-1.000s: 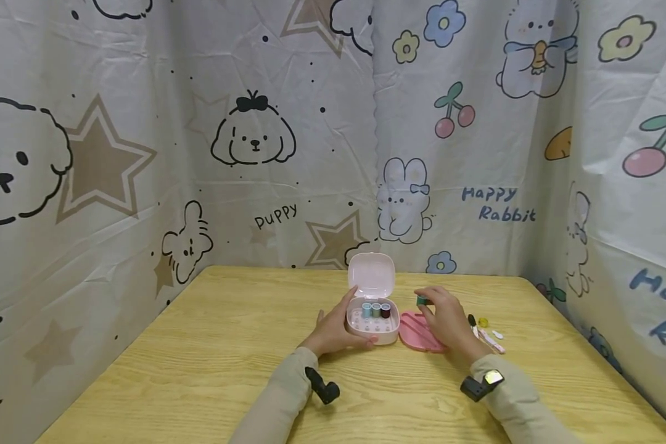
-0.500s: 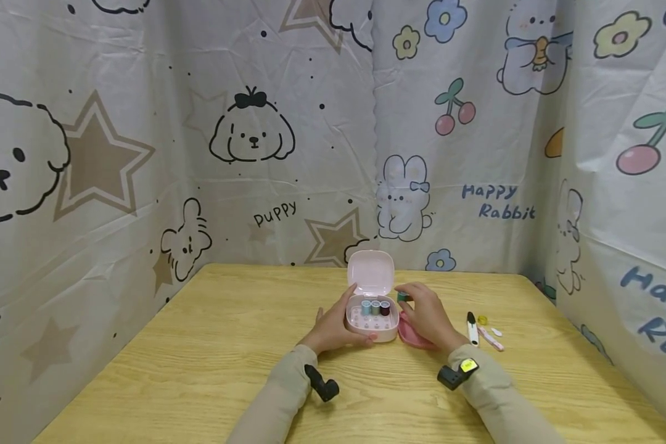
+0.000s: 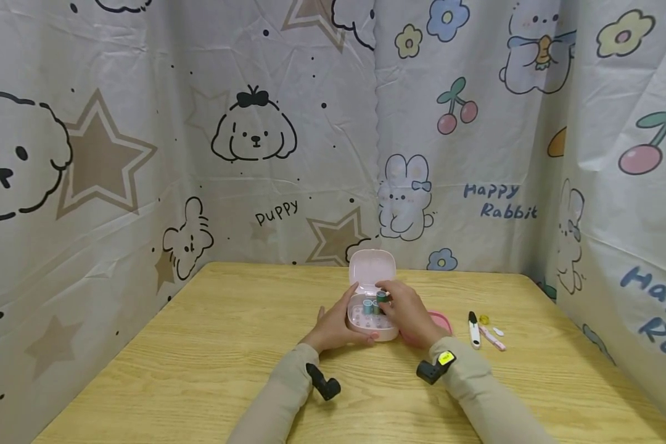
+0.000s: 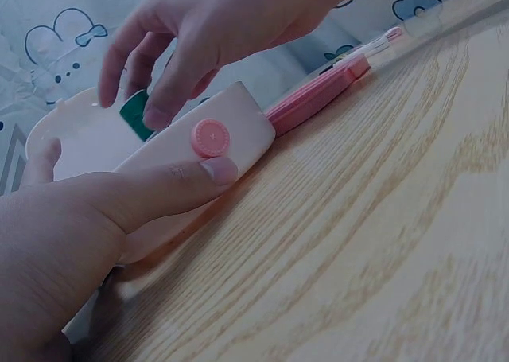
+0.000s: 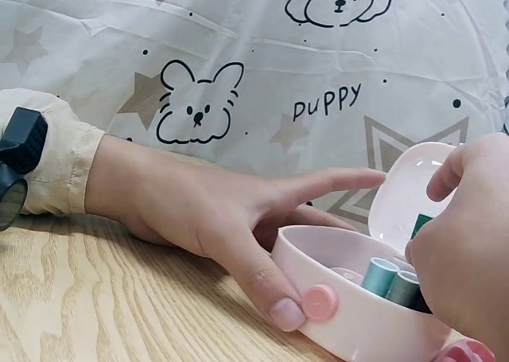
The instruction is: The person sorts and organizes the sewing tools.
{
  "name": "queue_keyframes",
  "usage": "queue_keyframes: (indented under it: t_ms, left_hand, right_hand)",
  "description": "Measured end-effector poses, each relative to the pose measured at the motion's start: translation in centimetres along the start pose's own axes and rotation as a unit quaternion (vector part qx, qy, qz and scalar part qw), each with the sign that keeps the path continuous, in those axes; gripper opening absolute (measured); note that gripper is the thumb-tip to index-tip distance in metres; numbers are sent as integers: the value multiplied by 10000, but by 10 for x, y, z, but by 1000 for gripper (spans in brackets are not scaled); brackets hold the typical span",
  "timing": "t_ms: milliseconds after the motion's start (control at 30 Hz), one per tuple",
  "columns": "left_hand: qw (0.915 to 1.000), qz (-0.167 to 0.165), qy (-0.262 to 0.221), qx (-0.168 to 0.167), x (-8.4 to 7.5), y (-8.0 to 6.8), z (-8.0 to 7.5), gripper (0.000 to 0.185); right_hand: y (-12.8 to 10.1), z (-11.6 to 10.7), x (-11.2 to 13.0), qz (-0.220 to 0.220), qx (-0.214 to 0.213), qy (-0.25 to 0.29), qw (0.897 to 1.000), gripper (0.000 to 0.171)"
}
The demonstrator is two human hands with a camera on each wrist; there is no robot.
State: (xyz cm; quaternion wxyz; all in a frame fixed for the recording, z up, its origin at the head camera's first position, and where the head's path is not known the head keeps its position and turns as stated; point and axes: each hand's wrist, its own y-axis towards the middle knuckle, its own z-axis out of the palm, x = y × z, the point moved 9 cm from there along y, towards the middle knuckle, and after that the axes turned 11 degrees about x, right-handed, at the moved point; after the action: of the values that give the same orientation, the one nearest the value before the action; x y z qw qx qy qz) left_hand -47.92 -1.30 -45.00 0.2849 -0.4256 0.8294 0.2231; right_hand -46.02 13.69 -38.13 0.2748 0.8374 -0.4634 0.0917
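Note:
A small pink box (image 3: 373,332) stands open on the table, its lid (image 3: 372,268) upright at the back. Thread spools (image 5: 380,274) stand inside it. My left hand (image 3: 337,322) holds the box from the left, thumb (image 4: 199,175) along the front wall by the round pink clasp (image 4: 211,137), fingers reaching behind toward the lid. My right hand (image 3: 393,303) pinches a dark green spool (image 3: 382,296) just over the box's right side, above the other spools. The green spool (image 4: 137,117) also shows under the fingertips in the left wrist view.
A flat pink tray (image 3: 441,320) lies just right of the box, partly behind my right hand. Further right lie a black-and-white pen-like tool (image 3: 473,329), a small yellow piece (image 3: 483,319) and a pink strip (image 3: 494,340). Printed cloth walls (image 3: 255,154) close in the table (image 3: 200,370).
My right hand has carried the green spool leftward from over the pink tray to over the open box. The left hand has stayed on the box.

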Motion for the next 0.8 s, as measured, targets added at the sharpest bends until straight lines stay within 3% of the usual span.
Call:
queue_keyframes:
  t_ms: [267, 533, 800]
  left_hand:
    - [10000, 45, 33, -4, -2, -2, -2, 130]
    - [9998, 156, 3, -98, -5, -5, -5, 130]
    - [9999, 98, 6, -126, -7, -6, -4, 139]
  right_hand:
    - [14, 12, 10, -104, -51, -121, 9999, 31]
    - [28, 17, 32, -627, -166, -196, 9977, 27]
    - [36, 30, 28, -274, -170, -711, 9970, 22]
